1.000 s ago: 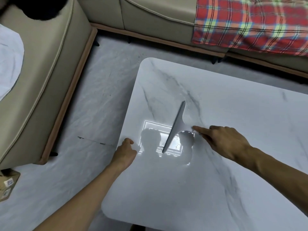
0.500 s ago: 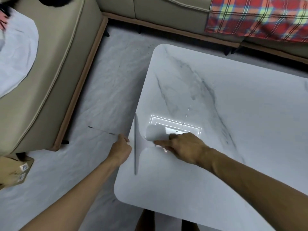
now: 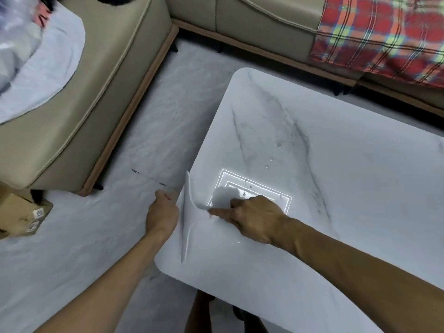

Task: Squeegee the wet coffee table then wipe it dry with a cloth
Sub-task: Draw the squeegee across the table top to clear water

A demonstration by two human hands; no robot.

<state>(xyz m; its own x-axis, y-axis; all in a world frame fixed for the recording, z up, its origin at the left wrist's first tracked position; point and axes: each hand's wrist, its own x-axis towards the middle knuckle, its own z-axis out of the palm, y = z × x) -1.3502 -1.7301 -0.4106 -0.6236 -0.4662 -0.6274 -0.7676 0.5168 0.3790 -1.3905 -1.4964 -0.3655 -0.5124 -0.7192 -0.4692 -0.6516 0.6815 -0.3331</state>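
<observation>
The white marble coffee table (image 3: 336,188) fills the right half of the view, with a few water drops (image 3: 278,148) left near its middle. My right hand (image 3: 249,217) is closed on the handle of a pale grey squeegee (image 3: 188,212), whose blade lies along the table's left edge. My left hand (image 3: 163,212) rests cupped against that same edge, just left of the blade, holding nothing. No cloth for wiping can be made out on the table.
A beige sofa (image 3: 84,104) with a white sheet (image 3: 40,68) stands at the left, and another sofa section with a red plaid blanket (image 3: 384,34) runs along the back. A cardboard box (image 3: 21,217) sits on the pale floor at the lower left.
My right hand has dragged the squeegee from the table's middle leftward to the left edge. My left hand stayed at that edge. The view shifted a little.
</observation>
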